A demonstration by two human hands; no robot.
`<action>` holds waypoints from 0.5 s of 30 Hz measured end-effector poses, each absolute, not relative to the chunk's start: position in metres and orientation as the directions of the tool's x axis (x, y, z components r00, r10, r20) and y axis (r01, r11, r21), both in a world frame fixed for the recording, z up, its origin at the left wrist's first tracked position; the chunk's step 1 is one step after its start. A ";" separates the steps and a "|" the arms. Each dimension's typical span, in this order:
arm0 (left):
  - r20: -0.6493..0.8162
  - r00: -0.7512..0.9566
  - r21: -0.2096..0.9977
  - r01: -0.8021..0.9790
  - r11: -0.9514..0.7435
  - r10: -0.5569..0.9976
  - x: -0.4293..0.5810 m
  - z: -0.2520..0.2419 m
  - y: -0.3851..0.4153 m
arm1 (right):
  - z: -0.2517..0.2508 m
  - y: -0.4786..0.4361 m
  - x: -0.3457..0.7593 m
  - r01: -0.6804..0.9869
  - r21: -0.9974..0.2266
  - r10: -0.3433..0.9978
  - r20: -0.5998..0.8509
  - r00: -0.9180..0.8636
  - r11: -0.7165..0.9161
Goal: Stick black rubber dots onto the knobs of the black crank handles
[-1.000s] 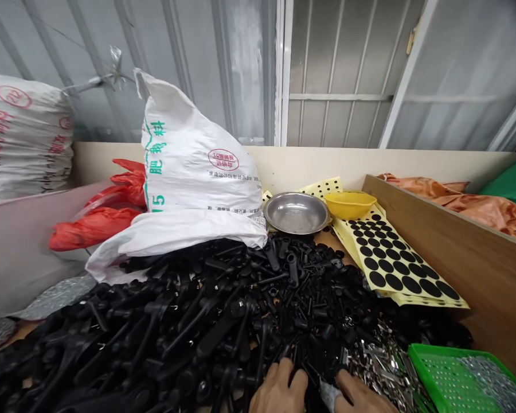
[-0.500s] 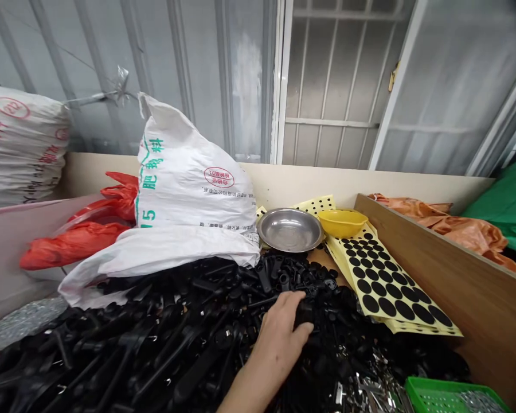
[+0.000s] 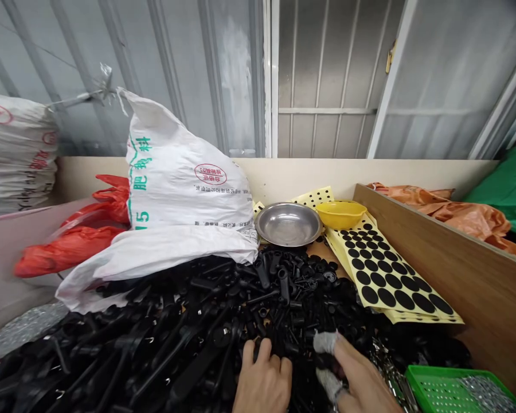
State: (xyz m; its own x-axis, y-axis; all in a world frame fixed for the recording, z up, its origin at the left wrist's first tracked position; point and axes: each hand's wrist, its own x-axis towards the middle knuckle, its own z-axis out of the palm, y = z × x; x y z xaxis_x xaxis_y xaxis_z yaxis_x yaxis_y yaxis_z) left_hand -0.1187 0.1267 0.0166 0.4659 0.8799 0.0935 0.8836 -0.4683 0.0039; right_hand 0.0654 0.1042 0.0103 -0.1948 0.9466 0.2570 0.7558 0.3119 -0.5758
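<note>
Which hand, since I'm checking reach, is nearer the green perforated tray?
Right. The right hand is just left of the green perforated tray, with shiny metal parts between them; the left hand is farther left, at the black plastic parts.

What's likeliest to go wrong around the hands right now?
1. The left hand is down among densely jumbled black parts; similar dark shapes overlap, so a wrong piece might get picked.
2. The right hand is near the green basket; a sideways knock could spill its small metal pieces.
3. Loose shiny strips lie beside that hand and might get swept into the black pile.
</note>
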 end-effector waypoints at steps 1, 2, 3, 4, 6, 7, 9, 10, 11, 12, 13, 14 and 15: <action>0.102 0.464 0.016 0.884 -0.468 0.880 -0.119 0.016 0.127 | 0.018 0.114 0.063 0.732 -0.600 0.942 0.285 -0.180 0.321; 0.103 0.462 0.033 0.884 -0.467 0.881 -0.119 0.016 0.127 | 0.024 0.123 0.061 0.720 -0.617 0.939 0.313 -0.143 0.316; 0.098 0.460 0.050 0.883 -0.466 0.883 -0.120 0.018 0.127 | 0.029 0.132 0.060 0.735 -0.621 0.942 0.329 -0.071 0.272; 0.091 0.457 0.064 0.884 -0.463 0.885 -0.121 0.020 0.126 | 0.031 0.139 0.059 0.740 -0.625 0.945 0.325 -0.042 0.248; 0.082 0.450 0.071 0.887 -0.455 0.889 -0.122 0.023 0.124 | 0.030 0.146 0.059 0.751 -0.622 0.952 0.303 -0.029 0.221; 0.082 0.449 0.066 0.889 -0.454 0.890 -0.122 0.025 0.123 | 0.029 0.147 0.060 0.758 -0.612 0.956 0.291 -0.047 0.223; 0.083 0.447 0.057 0.890 -0.452 0.890 -0.122 0.026 0.122 | 0.024 0.142 0.060 0.778 -0.575 0.956 0.272 -0.111 0.254; 0.079 0.443 0.063 0.892 -0.448 0.893 -0.121 0.027 0.122 | 0.022 0.137 0.059 0.790 -0.546 0.952 0.263 -0.156 0.280; 0.068 0.435 0.076 0.895 -0.440 0.898 -0.121 0.028 0.122 | 0.020 0.133 0.056 0.801 -0.512 0.946 0.250 -0.206 0.309; 0.053 0.425 0.091 0.899 -0.428 0.904 -0.122 0.028 0.123 | 0.019 0.129 0.053 0.812 -0.476 0.939 0.230 -0.255 0.337; 0.039 0.413 0.106 0.904 -0.415 0.910 -0.122 0.029 0.123 | 0.018 0.125 0.050 0.822 -0.438 0.931 0.207 -0.301 0.363; 0.028 0.402 0.116 0.908 -0.402 0.915 -0.122 0.030 0.124 | 0.017 0.123 0.045 0.832 -0.401 0.923 0.182 -0.338 0.384; 0.022 0.395 0.118 0.911 -0.394 0.919 -0.122 0.030 0.125 | 0.016 0.122 0.041 0.840 -0.365 0.916 0.159 -0.369 0.402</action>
State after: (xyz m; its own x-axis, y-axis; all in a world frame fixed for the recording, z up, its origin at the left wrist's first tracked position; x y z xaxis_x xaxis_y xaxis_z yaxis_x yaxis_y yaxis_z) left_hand -0.1221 0.1249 0.0300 0.3946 0.9186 0.0221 0.9114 -0.3943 0.1176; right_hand 0.0407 0.1215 0.0159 -0.3692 0.9157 0.1589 0.8397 0.4019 -0.3651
